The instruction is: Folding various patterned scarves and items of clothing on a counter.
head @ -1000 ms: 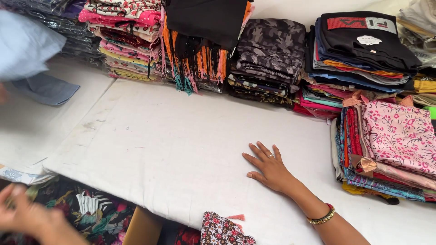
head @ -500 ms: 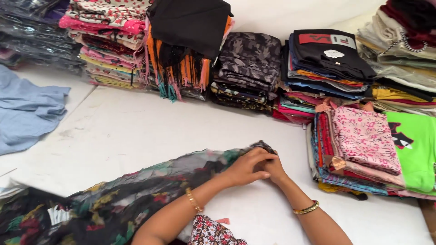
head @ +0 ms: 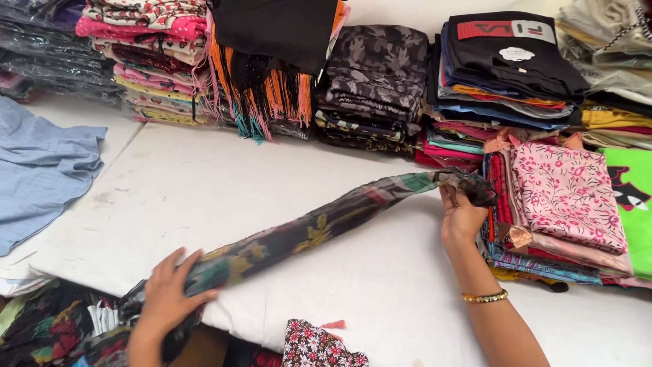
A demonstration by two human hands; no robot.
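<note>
A long dark sheer floral cloth (head: 319, 228) stretches diagonally across the white table (head: 204, 190). My right hand (head: 460, 216), with a gold bangle on the wrist, grips its far end close to the pink floral stack (head: 567, 197). My left hand (head: 166, 299) presses and holds the near end at the table's front edge, where the cloth bunches and falls over the side.
Stacks of folded fabrics line the back: pink and floral pieces (head: 146, 54), a black fringed piece (head: 272, 47), grey camouflage cloth (head: 373, 75), dark shirts (head: 509, 61). A light blue garment (head: 41, 170) lies at left. A green garment (head: 631, 197) sits at right.
Both hands were together at the cloth's end near the middle. Now they have spread apart, the right toward the stacks and the left toward the front edge, pulling the cloth taut.
</note>
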